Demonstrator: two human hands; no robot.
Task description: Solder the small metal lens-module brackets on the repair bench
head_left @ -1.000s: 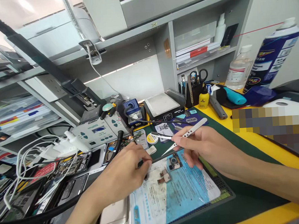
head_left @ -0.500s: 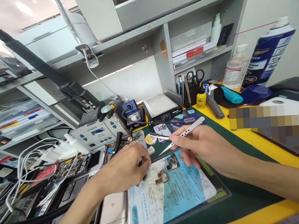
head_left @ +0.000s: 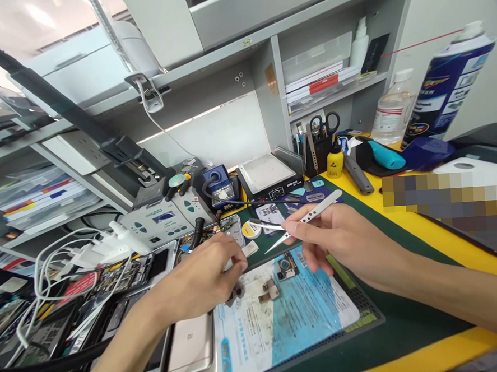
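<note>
A pair of tweezers [head_left: 326,203] hangs over the far edge of a printed work pad [head_left: 291,329], gripped between the thumb and fingers of the right hand [head_left: 338,234]. The tweezers sit much as they did a second ago, but the left hand [head_left: 214,269] has drawn back slightly, so more of a small dark round part [head_left: 238,292] on the pad shows beside it.

The tweezers' long axis runs diagonally: the broad, blunt end points away to the right, while the needle tip slopes down to the left. They are bright metal with a row of round holes. A slim shaft with a dark tip [head_left: 257,223] also juts left from the same grip; whether it is a separate tool is hard to make out. The left hand's fingers are curled, and I cannot tell whether they hold anything.

On the pad, glossy blue and white with dark smudges, lie a camera module [head_left: 287,266] with a ringed lens and a smaller module [head_left: 270,291] with brown flex strips; both stay where they were. Green matting [head_left: 411,305] stretches beneath, over the yellow bench [head_left: 472,343]. A smooth gold phone back [head_left: 191,349] lies left of the pad. Beyond stands a flat-topped hot plate [head_left: 268,173].
</note>
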